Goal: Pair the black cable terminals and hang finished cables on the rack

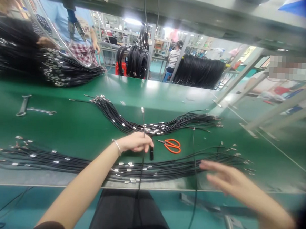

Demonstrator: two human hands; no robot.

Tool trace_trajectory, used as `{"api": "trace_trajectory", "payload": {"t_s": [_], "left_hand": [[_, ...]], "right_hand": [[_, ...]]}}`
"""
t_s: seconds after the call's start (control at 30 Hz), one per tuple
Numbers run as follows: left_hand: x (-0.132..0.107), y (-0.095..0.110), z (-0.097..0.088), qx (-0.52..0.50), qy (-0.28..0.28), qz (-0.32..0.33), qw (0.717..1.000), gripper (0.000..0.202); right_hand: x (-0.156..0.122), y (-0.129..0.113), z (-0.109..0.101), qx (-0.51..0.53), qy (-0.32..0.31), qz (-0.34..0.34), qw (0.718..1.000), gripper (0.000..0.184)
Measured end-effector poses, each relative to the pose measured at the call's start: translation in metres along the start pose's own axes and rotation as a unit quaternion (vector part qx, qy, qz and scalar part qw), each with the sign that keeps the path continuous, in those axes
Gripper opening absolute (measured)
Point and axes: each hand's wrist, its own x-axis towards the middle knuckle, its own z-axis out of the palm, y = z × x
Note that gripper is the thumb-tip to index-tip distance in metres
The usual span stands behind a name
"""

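My left hand point(137, 142) is closed, its fingers curled at a thin black cable point(140, 172) that crosses them and hangs over the table edge towards my lap. Its fingertips also meet a short black piece point(152, 153), whose kind I cannot make out. My right hand point(224, 176), blurred by motion, has its fingers stretched out beside another hanging length of cable point(196, 176), and nothing shows in it. Below both hands lies a bundle of black cables point(74, 163) with white labels and metal ends. A second cable bundle point(124, 121) curves behind my left hand.
Orange-handled scissors point(172, 145) lie between the bundles. Two wrenches point(24, 105) rest on the green table point(71, 130) at left. A large cable heap point(65, 69) lies at back left, near a person in a checked garment. Metal posts point(256, 117) stand at right.
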Motion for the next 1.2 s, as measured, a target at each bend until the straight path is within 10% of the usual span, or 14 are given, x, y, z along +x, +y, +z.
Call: {"api": "trace_trajectory", "payload": {"t_s": [0.1, 0.3, 0.67, 0.9, 1.2], "left_hand": [[-0.004, 0.001, 0.002, 0.063, -0.038, 0.026, 0.997, 0.038], [0.003, 0.004, -0.010, 0.054, 0.152, 0.164, 0.973, 0.038], [0.001, 0.004, -0.013, 0.084, 0.134, 0.217, 0.963, 0.050], [0.004, 0.002, -0.007, 0.039, 0.184, 0.244, 0.951, 0.045], [-0.002, -0.001, 0.013, 0.048, 0.185, 0.221, 0.957, 0.032]], "right_hand": [[0.062, -0.010, 0.011, 0.093, 0.062, 0.105, 0.988, 0.086], [0.123, -0.008, 0.016, 0.153, 0.098, 0.083, 0.980, 0.086], [0.155, -0.119, 0.058, 0.324, -0.217, -0.104, 0.915, 0.049], [0.147, -0.121, 0.108, 0.356, -0.260, -0.108, 0.891, 0.040], [0.135, -0.115, 0.117, 0.344, -0.266, -0.096, 0.895, 0.042]]}}
